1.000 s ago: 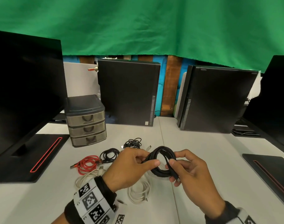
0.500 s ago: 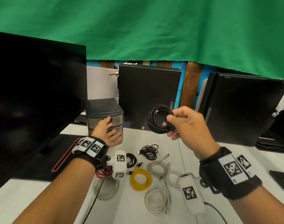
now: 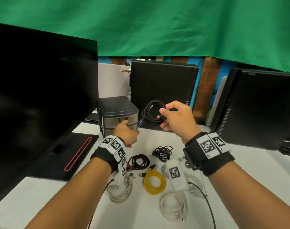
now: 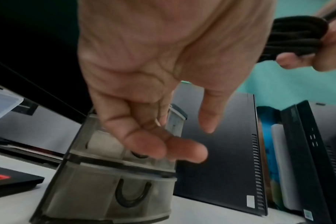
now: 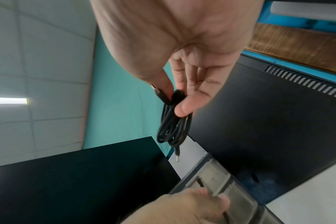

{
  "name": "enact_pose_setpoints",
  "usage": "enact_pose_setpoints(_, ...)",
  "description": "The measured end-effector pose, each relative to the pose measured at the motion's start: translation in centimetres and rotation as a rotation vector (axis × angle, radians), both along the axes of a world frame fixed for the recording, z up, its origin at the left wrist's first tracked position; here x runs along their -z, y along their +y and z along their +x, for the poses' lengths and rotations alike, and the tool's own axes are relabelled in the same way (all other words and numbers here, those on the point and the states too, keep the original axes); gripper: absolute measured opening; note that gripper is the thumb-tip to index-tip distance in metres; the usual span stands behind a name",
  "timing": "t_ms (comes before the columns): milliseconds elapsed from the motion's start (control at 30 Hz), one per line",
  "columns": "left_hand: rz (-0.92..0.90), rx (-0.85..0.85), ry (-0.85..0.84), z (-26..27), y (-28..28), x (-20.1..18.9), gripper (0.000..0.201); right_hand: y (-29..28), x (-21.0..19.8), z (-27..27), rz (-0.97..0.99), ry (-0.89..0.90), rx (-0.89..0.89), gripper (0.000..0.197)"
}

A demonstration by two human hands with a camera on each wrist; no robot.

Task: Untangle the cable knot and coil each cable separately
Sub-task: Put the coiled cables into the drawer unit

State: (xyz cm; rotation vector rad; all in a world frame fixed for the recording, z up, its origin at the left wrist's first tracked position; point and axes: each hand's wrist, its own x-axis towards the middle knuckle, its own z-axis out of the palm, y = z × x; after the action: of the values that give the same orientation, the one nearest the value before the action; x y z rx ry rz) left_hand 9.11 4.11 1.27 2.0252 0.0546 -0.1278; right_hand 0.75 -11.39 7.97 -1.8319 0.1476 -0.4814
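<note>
L hand [image 3: 124,133] has let go of the black cable coil [image 3: 153,113] & now hooks the drawer [image 3: 124,120] handle, R hand [image 3: 175,116] alone pinching coil just right of it — prob stowing next.

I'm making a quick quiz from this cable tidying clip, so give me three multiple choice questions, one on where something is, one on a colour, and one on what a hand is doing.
1. Where is the left hand?
A. at the front of the drawer unit
B. flat on the table
C. on the monitor

2. What colour is the coil lying on the table between the two forearms?
A. blue
B. yellow
C. green

3. What is the right hand doing?
A. hanging idle
B. pressing the table
C. holding the black coiled cable in the air

Answers:
1 A, its fingers reach a drawer front.
2 B, the yellow cable lies coiled there.
3 C, thumb and fingers pinch the bundle above the table.
</note>
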Motion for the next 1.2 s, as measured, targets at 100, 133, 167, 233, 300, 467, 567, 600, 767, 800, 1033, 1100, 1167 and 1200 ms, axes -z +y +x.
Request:
enact_pose_setpoints(100,0.471,0.060,-0.121,0.0,1.0,0.1,0.048,0.1,0.4,0.0,-0.007,0.004,0.002,0.003)
enact_pose_setpoints(133,0.602,0.077,-0.157,0.1,1.1,0.1,0.047,0.1,0.6,-0.1,-0.005,0.006,0.003,0.004)
enact_pose_setpoints(167,0.703,0.098,-0.179,0.1,1.2,0.0,0.047,0.1,0.9,-0.3,-0.006,0.011,0.004,0.004)
enact_pose_setpoints(233,0.763,0.118,-0.192,0.4,1.2,0.0,0.049,0.1,1.5,-0.7,-0.002,0.027,0.007,0.005)
enact_pose_setpoints(300,0.640,0.079,-0.172,0.8,1.2,0.1,0.045,-0.1,2.1,-1.0,0.027,0.046,0.014,0.005)
enact_pose_setpoints(467,0.252,-0.378,-0.288,1.3,2.0,0.1,0.027,-0.6,3.3,-1.3,0.115,0.056,0.021,0.004)
enact_pose_setpoints(567,0.172,-0.491,-0.301,1.1,2.0,0.2,0.032,-0.8,4.1,-1.8,0.149,0.070,0.006,0.005)
enact_pose_setpoints(600,0.127,-0.509,-0.292,1.1,1.9,0.3,0.038,-0.8,4.4,-1.9,0.149,0.077,0.004,0.005)
enact_pose_setpoints(767,-0.238,-0.606,-0.056,1.8,2.3,0.5,0.067,-0.9,5.1,-2.1,0.151,0.099,0.011,0.005)
enact_pose_setpoints(800,-0.248,-0.600,-0.015,2.0,2.4,0.6,0.068,-0.8,5.1,-2.0,0.154,0.098,0.011,0.005)
enact_pose_setpoints(1033,-0.245,-0.560,0.012,2.8,3.4,0.3,0.036,-0.2,3.7,-1.5,0.172,0.059,-0.004,0.008)
enact_pose_setpoints(1100,-0.111,-0.509,-0.098,2.8,2.9,-0.1,0.025,-0.1,3.3,-1.5,0.170,0.051,-0.005,0.009)
enact_pose_setpoints(1167,0.118,-0.435,-0.228,2.6,2.0,-0.5,0.019,-0.1,3.2,-1.6,0.169,0.043,-0.005,0.006)
enact_pose_setpoints(1200,0.217,-0.392,-0.273,2.3,1.7,-0.6,0.017,-0.2,3.2,-1.7,0.173,0.039,-0.005,0.004)
